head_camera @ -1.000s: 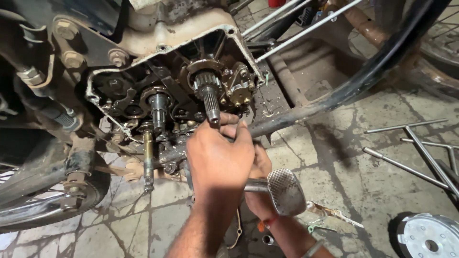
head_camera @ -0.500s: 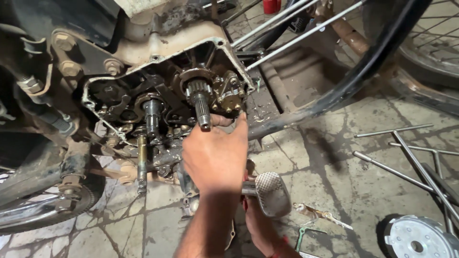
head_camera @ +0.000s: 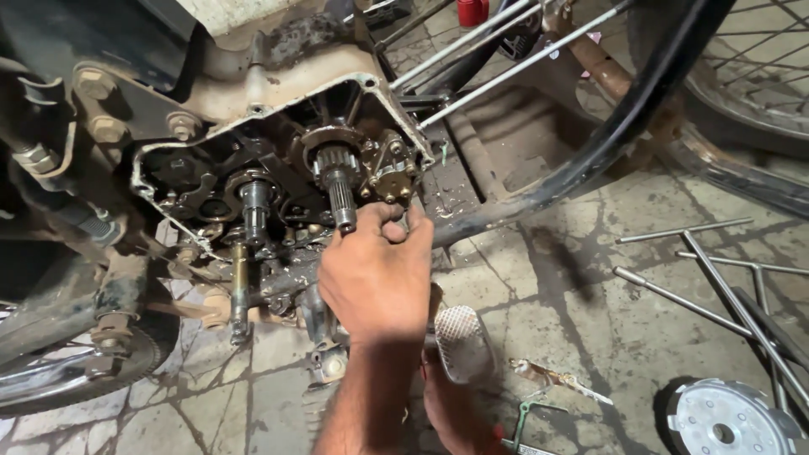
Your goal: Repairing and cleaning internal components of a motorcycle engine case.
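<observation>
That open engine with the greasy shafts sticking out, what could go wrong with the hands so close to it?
The left hand works at the tip of the splined shaft; oily metal might let the fingers slip onto the sharp rim of the open engine case. The right hand sits low beside the foot pedal, mostly hidden, and could get knocked. Loose rods on the floor might trip someone.

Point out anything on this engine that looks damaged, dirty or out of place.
The open engine case has no cover: bare shafts and gears show, caked with dark grime. Loose rods and a round metal disc lie on the cracked floor.
</observation>
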